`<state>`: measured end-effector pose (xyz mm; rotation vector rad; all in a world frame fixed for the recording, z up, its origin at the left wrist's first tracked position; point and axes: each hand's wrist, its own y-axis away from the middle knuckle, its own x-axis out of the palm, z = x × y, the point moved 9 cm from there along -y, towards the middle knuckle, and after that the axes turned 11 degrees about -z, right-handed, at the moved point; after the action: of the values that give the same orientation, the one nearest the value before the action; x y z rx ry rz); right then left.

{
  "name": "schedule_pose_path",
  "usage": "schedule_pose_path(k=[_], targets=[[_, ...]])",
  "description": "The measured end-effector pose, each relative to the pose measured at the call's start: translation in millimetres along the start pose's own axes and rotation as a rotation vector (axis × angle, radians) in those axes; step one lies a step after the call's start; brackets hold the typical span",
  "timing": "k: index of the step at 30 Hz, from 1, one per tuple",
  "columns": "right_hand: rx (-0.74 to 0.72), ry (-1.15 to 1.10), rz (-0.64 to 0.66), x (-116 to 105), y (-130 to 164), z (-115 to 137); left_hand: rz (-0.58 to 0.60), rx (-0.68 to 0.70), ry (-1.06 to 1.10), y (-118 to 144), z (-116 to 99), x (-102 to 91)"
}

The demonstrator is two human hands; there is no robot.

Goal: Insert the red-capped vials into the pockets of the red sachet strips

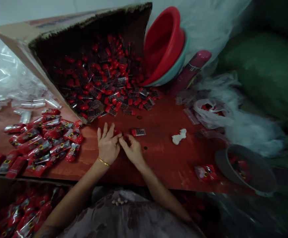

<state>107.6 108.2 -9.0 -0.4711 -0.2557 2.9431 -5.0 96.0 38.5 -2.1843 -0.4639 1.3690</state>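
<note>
No word, number or brand name can be read from where I work. Blurred, faded dark printing runs along the top of the cardboard box in front of me. The red packets piled on my left bear yellow and black printed marks, illegible to me. Small pale marks on the pink-capped bottle are unreadable too.

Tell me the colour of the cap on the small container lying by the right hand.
The cap is red, best seen in the head view.
</note>
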Motion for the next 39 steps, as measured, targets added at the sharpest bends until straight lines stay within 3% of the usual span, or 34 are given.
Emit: schedule_pose_path(k=[2, 5, 9, 13, 16, 19, 22, 24, 27, 31, 34, 37, 39], targets=[[0.105, -0.132, -0.055, 2, -3, -10, -0.032, -0.057, 0.082, -2, -1, -3.0], [0.145, -0.186, -0.127, -5, -7, -17, -0.014, -0.347, 0.306, 2, 19, 4.8], [0.05, -0.054, -0.131, -13, -6, -8, 0.217, -0.739, 0.753, 22, 28, 40.2], [-0.035, 0.062, -0.147, -13, -2, 2, 0.186, -1.112, 1.114, 37, 21, 52.0], [-0.106, 0.083, -0.088, -6, -3, 8, 0.169, -1.316, 1.238, 42, 19, 53.6], [-0.23, 0.131, -0.02, -12, -12, 12, 0.073, -1.357, 1.215, 31, 34, 44.6], [-0.331, 0.428, -0.015, -36, -31, 0, -0.019, -1.354, 1.172, 19, 50, 36.1], [-0.284, 0.662, 0.01, -51, -45, -21, -0.013, -1.359, 1.174, 16, 54, 37.1], [-0.272, 0.804, 0.085, -60, -53, -42, 0.056, -1.377, 1.205, 20, 50, 46.5], [-0.285, 0.735, 0.058, -63, -47, -44, 0.138, -1.407, 1.21, 31, 45, 57.9], [-0.211, 0.628, -0.01, -70, -35, -41, 0.136, -1.401, 1.194, 33, 46, 57.7], [-0.046, 0.357, -0.017, -73, -16, -38, 0.132, -1.398, 1.184, 32, 43, 54.7], [0.056, 0.126, 0.057, -66, -1, -32, 0.145, -1.404, 1.192, 31, 37, 53.4]])
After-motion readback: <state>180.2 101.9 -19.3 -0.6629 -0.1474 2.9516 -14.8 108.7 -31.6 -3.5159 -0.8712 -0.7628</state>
